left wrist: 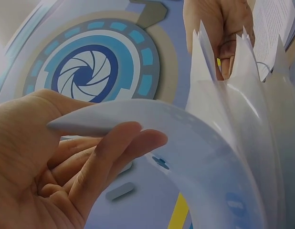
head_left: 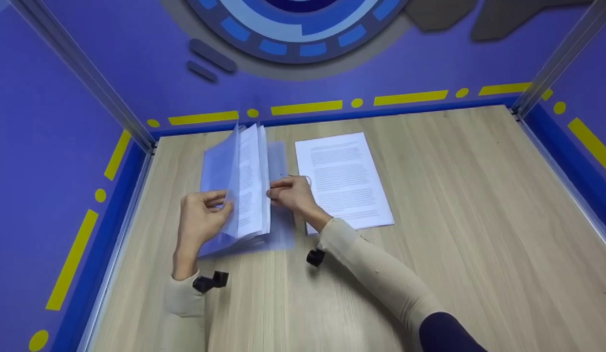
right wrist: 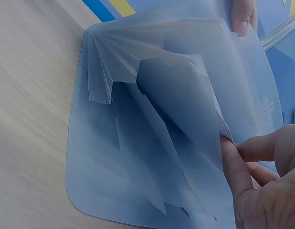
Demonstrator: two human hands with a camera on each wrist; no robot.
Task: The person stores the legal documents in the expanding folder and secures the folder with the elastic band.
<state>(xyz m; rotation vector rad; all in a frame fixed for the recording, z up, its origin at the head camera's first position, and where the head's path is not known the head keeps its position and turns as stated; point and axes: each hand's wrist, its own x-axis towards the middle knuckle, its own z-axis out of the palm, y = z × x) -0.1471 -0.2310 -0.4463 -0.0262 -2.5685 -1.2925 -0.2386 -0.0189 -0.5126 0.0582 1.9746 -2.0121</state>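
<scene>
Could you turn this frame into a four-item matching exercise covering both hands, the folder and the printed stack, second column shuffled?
1. Left hand
2. Right hand
3. Folder
4. Printed stack

A. Flat on the table
B. At the right edge of the raised sheets, head view
C. Translucent, spread open
D. Pinching a bent cover

Pairs: 1-D, 2-B, 3-C, 4-A

Wide way R, tight on L
Can pass freely over tabletop (head_left: 479,220) R of printed sheets (head_left: 342,181) as far as R wall (head_left: 596,98); can also slip in at front btwn the two sleeves (head_left: 381,269); blocked on L by folder (head_left: 217,166), w/ leaves fanned up btwn L hand (head_left: 200,217) & R hand (head_left: 294,193); stopped at back by blue wall (head_left: 405,73); partly barred at sheets' near L corner by R wrist (head_left: 317,216)
</scene>
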